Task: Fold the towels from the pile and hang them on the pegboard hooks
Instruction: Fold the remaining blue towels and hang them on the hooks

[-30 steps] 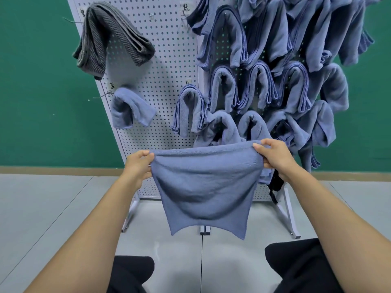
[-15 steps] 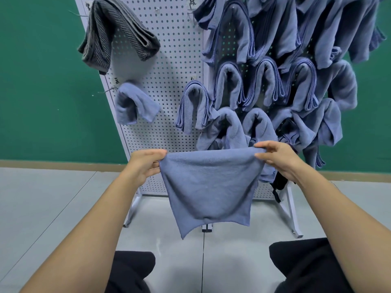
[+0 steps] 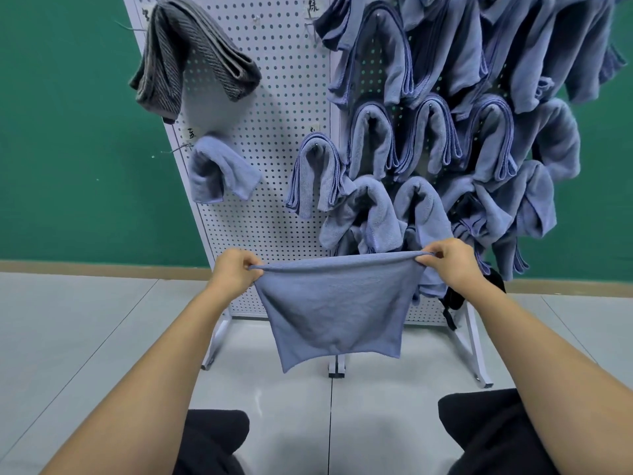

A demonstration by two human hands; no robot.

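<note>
Blue terry cloth hung between the two hands: a towel (image 3: 334, 310), its top edge pulled taut and its two lower corners dangling free above the floor (image 3: 68, 337). The left hand (image 3: 234, 272) pinched the towel's top left corner, fingers curled round the bunched edge. The right hand (image 3: 452, 265) gripped the top right corner the same way. Both bare forearms reached forward from the bottom of the view, over knees (image 3: 212, 440) in black cloth.

Just behind the towel stood the pegboard (image 3: 274, 97) — white, perforated, on a metal foot frame set on the floor, in front of a green wall (image 3: 61, 149). Its left panel carried a grey towel (image 3: 191, 60) draped over a hook near the top, and a small blue towel (image 3: 219, 173) draped below it. The right panel was crowded with blue towels (image 3: 428, 138) hung over hooks in overlapping rows. The lowest of them sat just above the held towel's top edge — whether they touched it could not be told. A black strap (image 3: 452, 299) hung at the board's lower right, behind the right wrist. Small paper labels (image 3: 312, 6) bore handwritten marks, too small to read.
</note>
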